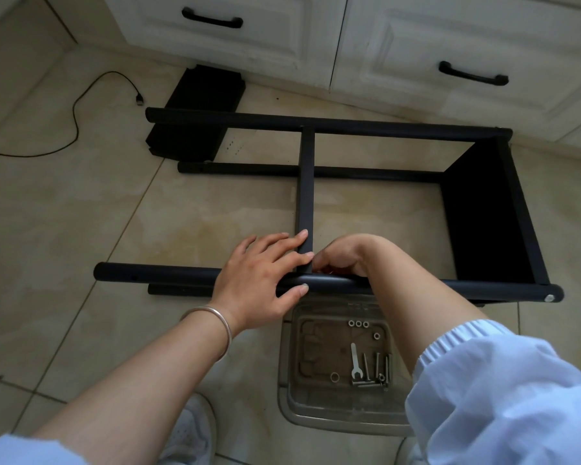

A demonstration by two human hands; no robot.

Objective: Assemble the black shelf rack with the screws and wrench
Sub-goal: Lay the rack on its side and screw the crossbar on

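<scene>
Black shelf rack lies on its side on the floor. Left hand, fingers spread, steadies the crossbar-to-tube joint; right hand at its 3 o'clock, fingers curled at the joint, probably starting a screw. Wrench and screws wait in the tray at 6 o'clock.

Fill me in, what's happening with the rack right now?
A person is joining a black shelf rack lying on its side on the tile floor. The left hand rests on the near tube at the cross bar; the right hand works at that joint, fingers curled. The wrench and spare screws lie in a clear tray.
</scene>
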